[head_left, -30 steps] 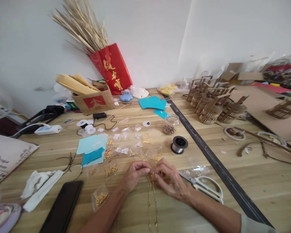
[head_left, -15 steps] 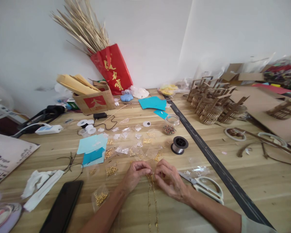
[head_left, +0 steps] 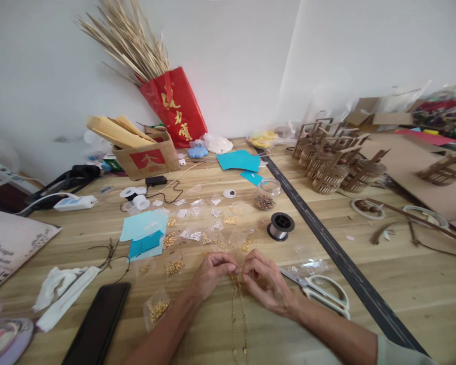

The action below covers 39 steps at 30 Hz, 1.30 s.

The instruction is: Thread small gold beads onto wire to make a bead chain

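Observation:
Between my hands a thin gold chain point(head_left: 243, 320) with small beads or charms hangs in two strands toward the table's near edge. My left hand point(head_left: 212, 274) pinches its upper end between thumb and fingertips. Just to the right, my right hand point(head_left: 268, 284) has thumb and fingers bent together at the same end of the chain; whatever tiny part sits in its fingertips is too small to make out. Small bags of gold beads point(head_left: 247, 243) lie just beyond the fingers. White-handled scissors point(head_left: 329, 294) rest beside my right wrist.
A spool of clear line point(head_left: 280, 226) stands beyond my right hand. More gold beads point(head_left: 157, 309) and a black phone point(head_left: 99, 324) lie left of my left forearm. Blue sheets point(head_left: 146, 243) are further back. Small woven baskets point(head_left: 329, 175) stand at the back right, past a black strip point(head_left: 319, 228).
The hands and chain keep nearly the same pose. The whole view has shifted very slightly.

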{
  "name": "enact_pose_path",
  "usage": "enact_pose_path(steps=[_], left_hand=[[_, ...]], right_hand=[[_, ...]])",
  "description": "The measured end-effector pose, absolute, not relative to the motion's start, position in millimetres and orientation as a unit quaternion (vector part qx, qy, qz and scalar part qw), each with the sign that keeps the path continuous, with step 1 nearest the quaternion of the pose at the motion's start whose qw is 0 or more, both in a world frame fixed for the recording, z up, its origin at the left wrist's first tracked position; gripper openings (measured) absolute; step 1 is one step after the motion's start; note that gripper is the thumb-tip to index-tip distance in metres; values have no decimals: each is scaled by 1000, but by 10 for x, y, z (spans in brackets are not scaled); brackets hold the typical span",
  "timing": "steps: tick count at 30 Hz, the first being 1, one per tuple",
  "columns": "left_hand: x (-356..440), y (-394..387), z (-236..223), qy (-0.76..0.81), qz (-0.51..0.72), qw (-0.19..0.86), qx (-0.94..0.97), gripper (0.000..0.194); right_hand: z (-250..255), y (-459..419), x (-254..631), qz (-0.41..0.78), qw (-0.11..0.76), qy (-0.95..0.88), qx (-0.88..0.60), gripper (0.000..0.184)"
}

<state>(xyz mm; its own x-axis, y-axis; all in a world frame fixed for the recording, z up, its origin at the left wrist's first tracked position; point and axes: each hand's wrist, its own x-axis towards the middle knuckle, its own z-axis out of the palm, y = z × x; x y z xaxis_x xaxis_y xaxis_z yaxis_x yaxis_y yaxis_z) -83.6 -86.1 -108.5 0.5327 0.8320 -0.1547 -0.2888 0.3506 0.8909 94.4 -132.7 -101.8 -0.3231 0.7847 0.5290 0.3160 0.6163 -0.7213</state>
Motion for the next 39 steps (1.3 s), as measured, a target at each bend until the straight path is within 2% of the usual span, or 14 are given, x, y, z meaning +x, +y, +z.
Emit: enact_pose_path(steps=[29, 39], left_hand=[[-851, -829, -1164, 318, 354, 736, 482, 17], [-842, -839, -1140, 329, 348, 728, 491, 21]], right_hand=[[-919, -1344, 952, 336, 454, -748, -348, 9], [-930, -1335, 952, 341, 451, -748, -348, 10]])
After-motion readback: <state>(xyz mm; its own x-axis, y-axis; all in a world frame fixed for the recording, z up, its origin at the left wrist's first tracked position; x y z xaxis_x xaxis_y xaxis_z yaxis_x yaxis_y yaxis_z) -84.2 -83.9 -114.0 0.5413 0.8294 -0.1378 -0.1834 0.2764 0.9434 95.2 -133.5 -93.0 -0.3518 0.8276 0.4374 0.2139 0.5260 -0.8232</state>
